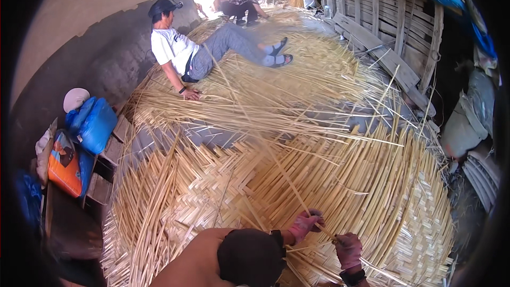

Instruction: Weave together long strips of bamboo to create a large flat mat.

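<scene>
A long, thin reed strip (289,182) slants down from the middle of the mat to my hands. My left hand (305,224), in a pink glove, is closed round it. Just to the right, my right hand (348,251), gloved in the same pink, pinches the strip near its lower end. Both hands are over a woven reed mat (204,186) with a herringbone pattern, its right part made of long loose-ended strips. Dark bands circle both wrists. A dark rounded shape (249,258) at the lower edge hides part of my left forearm.
A person in a white shirt (175,48) sits on loose reeds (255,119) ahead; other people (247,2) crouch farther back. Blue and orange bags (66,165) stand along the left wall. A wooden slatted frame (382,21) and grey sacks (462,127) line the right.
</scene>
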The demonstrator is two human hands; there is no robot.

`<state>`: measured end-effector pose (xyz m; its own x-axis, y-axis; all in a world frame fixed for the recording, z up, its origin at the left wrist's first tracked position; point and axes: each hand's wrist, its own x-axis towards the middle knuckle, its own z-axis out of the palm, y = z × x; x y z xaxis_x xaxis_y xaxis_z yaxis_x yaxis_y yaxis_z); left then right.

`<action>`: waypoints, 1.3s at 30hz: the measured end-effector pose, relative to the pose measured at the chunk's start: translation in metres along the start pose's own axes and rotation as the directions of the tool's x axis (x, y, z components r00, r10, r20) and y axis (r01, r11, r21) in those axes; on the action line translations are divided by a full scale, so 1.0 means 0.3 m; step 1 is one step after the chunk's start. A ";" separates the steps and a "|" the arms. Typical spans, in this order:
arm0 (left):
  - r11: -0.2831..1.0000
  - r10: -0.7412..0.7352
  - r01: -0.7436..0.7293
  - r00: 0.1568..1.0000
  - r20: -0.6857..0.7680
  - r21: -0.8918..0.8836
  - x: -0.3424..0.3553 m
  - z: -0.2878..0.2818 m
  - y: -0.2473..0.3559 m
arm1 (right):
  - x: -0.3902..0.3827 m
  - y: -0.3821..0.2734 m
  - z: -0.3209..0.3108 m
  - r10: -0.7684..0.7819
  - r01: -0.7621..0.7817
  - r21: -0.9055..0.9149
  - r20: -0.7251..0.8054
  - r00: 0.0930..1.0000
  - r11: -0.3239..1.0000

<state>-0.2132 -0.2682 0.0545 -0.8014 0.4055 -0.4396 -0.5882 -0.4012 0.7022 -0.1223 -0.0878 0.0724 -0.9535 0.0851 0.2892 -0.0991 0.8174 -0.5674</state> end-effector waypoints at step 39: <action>0.932 0.212 -0.276 0.941 0.265 0.237 0.027 0.123 -0.050 | -0.006 0.187 -0.379 0.220 0.023 -0.568 0.355 0.909 0.823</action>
<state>-0.2069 -0.2287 0.0610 -0.8499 0.5139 -0.1168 -0.3010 -0.2914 0.9080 -0.0939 0.0226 0.1277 -0.9892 0.0551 -0.1356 0.0587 0.9980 -0.0222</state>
